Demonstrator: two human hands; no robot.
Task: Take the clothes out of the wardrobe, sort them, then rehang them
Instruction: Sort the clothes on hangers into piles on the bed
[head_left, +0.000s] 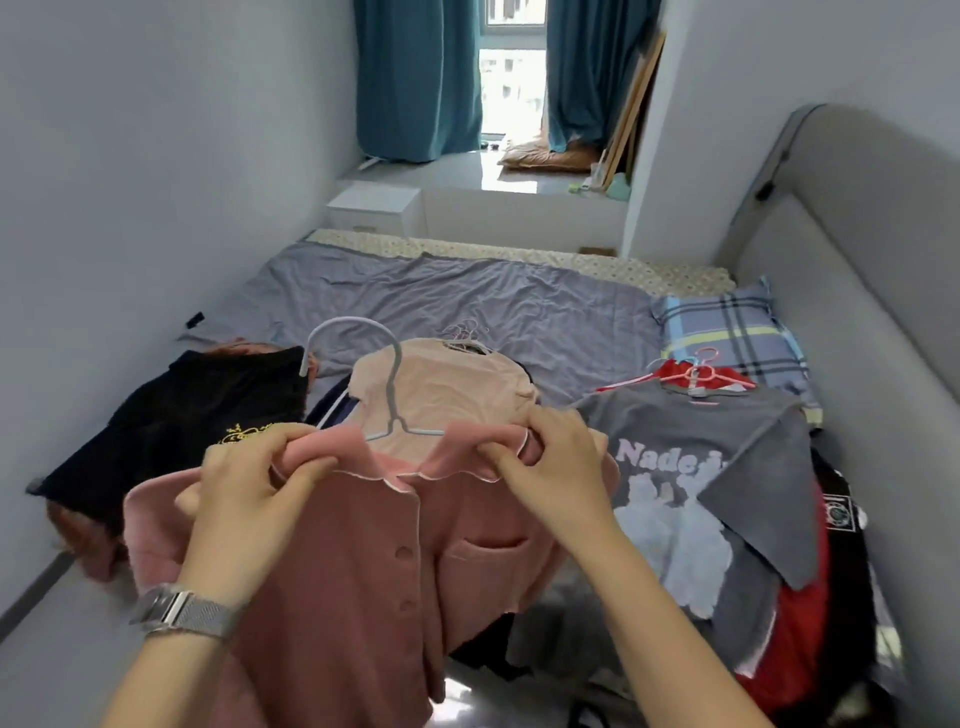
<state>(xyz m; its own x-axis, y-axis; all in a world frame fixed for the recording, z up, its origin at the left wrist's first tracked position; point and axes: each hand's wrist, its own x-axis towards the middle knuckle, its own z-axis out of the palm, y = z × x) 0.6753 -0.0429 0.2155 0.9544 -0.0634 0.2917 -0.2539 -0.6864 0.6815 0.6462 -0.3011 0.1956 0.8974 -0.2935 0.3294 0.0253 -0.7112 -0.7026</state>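
Note:
A pink button-up shirt (363, 561) with a scalloped collar hangs on a pale blue hanger (387, 389) in front of me, above the bed. My left hand (249, 499) grips the shirt's left shoulder and collar. My right hand (545, 462) pinches the collar and shoulder on the right side. Behind the shirt, a peach top (452, 384) lies on the bed with a hanger at its neck.
On the bed's grey sheet (467, 296), a black garment (197, 410) lies at left. A grey printed T-shirt (696, 467) on a pink hanger (696, 374) lies at right over red and black clothes. A plaid pillow (737, 327) sits by the grey headboard (841, 291).

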